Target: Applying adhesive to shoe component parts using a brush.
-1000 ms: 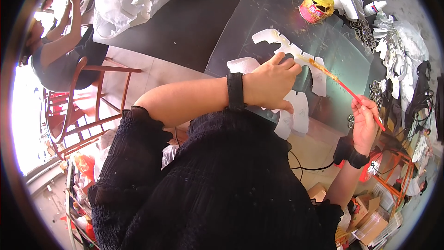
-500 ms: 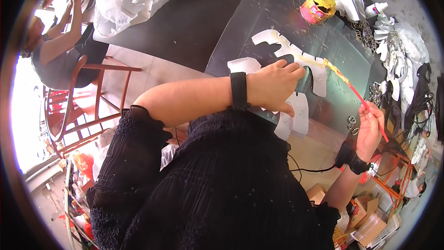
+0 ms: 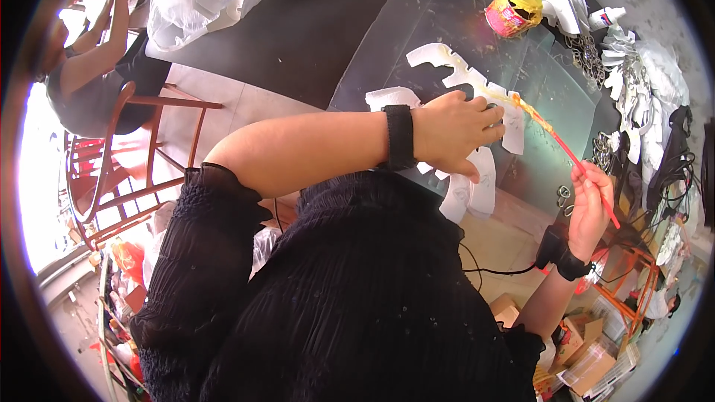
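My right hand [image 3: 588, 205] pinches a thin red stick [image 3: 572, 153] whose far end is coated in yellow paste. That coated end touches the right part of a long white notched strip [image 3: 449, 65], which has yellowish smears along its upper edge. Over the strip's lower side lies my left hand [image 3: 456, 132], palm down, fingers spread and thumb stretched out; what is under the palm is hidden. More white cut pieces show around it: one piece [image 3: 392, 98] by the wristband and another [image 3: 482, 186] below the thumb, at the table's near edge.
A yellow-topped tin [image 3: 514, 10] smeared with paste stands at the back of the clear sheet [image 3: 402, 22]. White pieces with metal rings [image 3: 646, 97] and a small white bottle [image 3: 606, 16] line the right side. A plastic bag [image 3: 197, 7] lies far left, near a seated person [image 3: 93, 85].
My left hand has shifted slightly right, and its fingers have spread apart. The red stick's coated end has slid a little left along the strip, with my right hand following.
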`<state>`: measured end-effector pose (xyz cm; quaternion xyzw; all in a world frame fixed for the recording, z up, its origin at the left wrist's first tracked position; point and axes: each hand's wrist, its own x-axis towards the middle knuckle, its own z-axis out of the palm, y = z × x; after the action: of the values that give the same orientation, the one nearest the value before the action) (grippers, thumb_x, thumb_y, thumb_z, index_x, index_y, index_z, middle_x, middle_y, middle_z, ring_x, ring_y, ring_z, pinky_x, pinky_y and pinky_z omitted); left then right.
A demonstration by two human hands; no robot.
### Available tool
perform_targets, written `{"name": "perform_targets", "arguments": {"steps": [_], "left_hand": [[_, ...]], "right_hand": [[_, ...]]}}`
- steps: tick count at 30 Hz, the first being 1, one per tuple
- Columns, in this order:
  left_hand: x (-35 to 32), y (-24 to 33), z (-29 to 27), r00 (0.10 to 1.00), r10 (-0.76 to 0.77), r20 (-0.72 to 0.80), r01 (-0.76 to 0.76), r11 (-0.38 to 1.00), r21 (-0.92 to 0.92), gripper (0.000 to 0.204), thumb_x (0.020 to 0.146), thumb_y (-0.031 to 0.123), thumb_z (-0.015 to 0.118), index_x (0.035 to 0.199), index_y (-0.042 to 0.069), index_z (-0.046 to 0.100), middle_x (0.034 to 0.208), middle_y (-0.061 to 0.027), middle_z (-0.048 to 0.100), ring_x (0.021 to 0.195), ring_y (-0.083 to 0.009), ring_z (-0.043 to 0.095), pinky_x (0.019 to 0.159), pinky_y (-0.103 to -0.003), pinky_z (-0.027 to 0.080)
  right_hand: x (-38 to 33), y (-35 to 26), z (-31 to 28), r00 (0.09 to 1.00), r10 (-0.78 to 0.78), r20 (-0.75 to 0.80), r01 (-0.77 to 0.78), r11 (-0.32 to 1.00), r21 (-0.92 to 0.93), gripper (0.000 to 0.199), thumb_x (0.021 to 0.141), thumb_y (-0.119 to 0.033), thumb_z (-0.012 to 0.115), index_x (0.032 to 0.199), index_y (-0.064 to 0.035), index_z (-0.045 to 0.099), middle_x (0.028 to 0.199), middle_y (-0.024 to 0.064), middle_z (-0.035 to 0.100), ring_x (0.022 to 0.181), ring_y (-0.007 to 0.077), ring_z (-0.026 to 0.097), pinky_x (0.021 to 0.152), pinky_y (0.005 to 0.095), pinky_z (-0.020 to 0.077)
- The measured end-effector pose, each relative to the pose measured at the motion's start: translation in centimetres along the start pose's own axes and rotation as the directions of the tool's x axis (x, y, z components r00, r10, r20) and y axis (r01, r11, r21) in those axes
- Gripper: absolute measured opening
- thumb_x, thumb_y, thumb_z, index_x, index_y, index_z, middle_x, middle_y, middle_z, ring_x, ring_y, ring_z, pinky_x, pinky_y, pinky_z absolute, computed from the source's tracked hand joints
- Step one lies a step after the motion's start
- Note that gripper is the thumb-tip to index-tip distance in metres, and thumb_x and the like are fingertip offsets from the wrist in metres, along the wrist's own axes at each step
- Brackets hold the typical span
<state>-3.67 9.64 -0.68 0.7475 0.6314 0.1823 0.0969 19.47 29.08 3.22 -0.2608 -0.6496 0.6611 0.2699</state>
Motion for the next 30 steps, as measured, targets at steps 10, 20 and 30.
{"name": "perform_targets", "arguments": {"steps": [10,20,30], "left_hand": [[1.3,1.8,0.2,0.993,-0.088,0.085,0.066,0.969,0.237,0.075,0.07,0.058,0.059,0.122,0.006,0.046,0.127,-0.0033,0.045,0.095,-0.0197,0.045,0.067,-0.03,0.04],[1.4,1.9,0.3,0.99,-0.101,0.096,0.077,0.971,0.228,0.071,0.069,0.059,0.059,0.116,0.007,0.05,0.126,-0.0038,0.046,0.096,-0.0205,0.044,0.067,-0.031,0.039],[1.2,1.6,0.6,0.993,-0.094,0.076,0.075,0.973,0.22,0.07,0.069,0.058,0.059,0.115,0.006,0.051,0.126,-0.0039,0.046,0.098,-0.0203,0.043,0.067,-0.03,0.039]], "right_hand": [[-0.2,-1.9,-0.1,0.99,-0.1,0.098,0.116,0.98,-0.165,0.014,0.083,0.005,0.043,0.094,0.0032,0.051,0.107,0.0179,0.052,0.096,0.0241,0.056,0.089,0.0374,0.0441],[-0.5,-1.2,0.0,0.995,-0.078,0.055,0.084,0.988,-0.132,0.014,0.084,0.004,0.043,0.096,0.0038,0.051,0.108,0.0174,0.051,0.095,0.0239,0.056,0.089,0.0371,0.0445],[-0.3,-0.7,0.9,0.995,-0.089,0.035,0.093,0.987,-0.132,0.013,0.083,0.008,0.043,0.093,0.0044,0.051,0.107,0.0182,0.052,0.094,0.0242,0.057,0.088,0.0372,0.0459]]}}
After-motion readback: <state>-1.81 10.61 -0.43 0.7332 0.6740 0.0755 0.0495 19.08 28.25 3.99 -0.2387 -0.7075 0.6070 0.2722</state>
